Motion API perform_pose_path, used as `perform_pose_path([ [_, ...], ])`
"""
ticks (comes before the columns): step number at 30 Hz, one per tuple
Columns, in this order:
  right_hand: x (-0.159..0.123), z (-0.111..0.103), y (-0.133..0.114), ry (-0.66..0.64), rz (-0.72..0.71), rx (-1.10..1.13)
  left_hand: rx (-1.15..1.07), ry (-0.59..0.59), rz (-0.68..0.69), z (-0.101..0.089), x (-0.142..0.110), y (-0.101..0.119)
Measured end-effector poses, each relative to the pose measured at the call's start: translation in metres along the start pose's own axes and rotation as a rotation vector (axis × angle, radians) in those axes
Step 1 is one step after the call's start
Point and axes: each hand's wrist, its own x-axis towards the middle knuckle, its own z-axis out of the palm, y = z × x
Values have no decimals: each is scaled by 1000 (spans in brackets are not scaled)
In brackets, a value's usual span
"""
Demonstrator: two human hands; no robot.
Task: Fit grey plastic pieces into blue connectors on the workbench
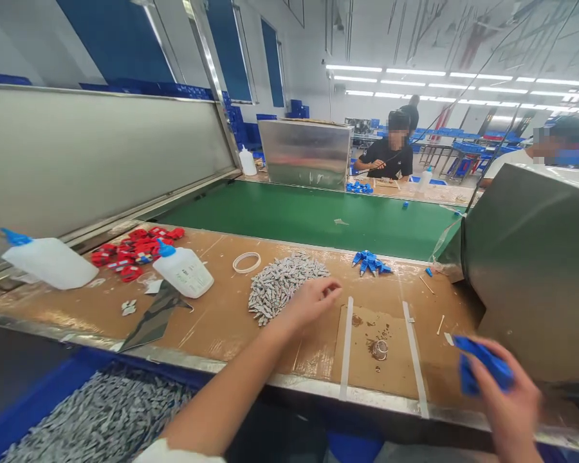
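Note:
My left hand [312, 298] reaches over the brown worktop [222, 321] at the right edge of a heap of small grey metal parts [282, 283]. Its fingers are curled in a pinch; whether they hold a part is hidden. My right hand [506, 399] hovers at the lower right near the table's front edge, closed on a blue plastic piece [482, 370]. A small cluster of blue plastic pieces [370, 262] lies beyond, near the green belt.
Two white squeeze bottles with blue caps [183, 270] [48, 260], red plastic parts [132, 251], a white ring [246, 262] lie left. A green conveyor belt [318, 215] runs behind. A blue bin of grey parts [101, 418] sits below. People sit opposite.

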Motion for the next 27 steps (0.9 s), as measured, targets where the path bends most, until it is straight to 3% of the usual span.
perform_pose_path([
  [3, 54, 82, -9, -375, -314, -50, -66, -226, 161, 43, 37, 14],
  [5, 87, 131, -15, -629, -503, -138, -57, -257, 346, 69, 54, 11],
  [7, 108, 158, -17, -776, -639, -259, -18, -199, 394, 89, 62, 0],
  [11, 122, 157, -12, -831, -799, -386, 119, -120, 264, 106, 65, -21],
  [13, 125, 154, -16, -775, -823, -349, 202, -114, 173, 105, 65, -24],
  [15, 129, 165, -32, -690, -810, -290, 281, -112, 109, 103, 65, -24],
  [18, 135, 210, -70, -659, -757, -244, 357, -120, 77, 101, 65, -24],
  [23, 139, 303, -117, -1019, -685, -382, 426, -136, 27, 102, 59, -27],
  [27, 140, 332, -116, -1068, -656, -403, 443, -136, 25, 100, 57, -27],
])
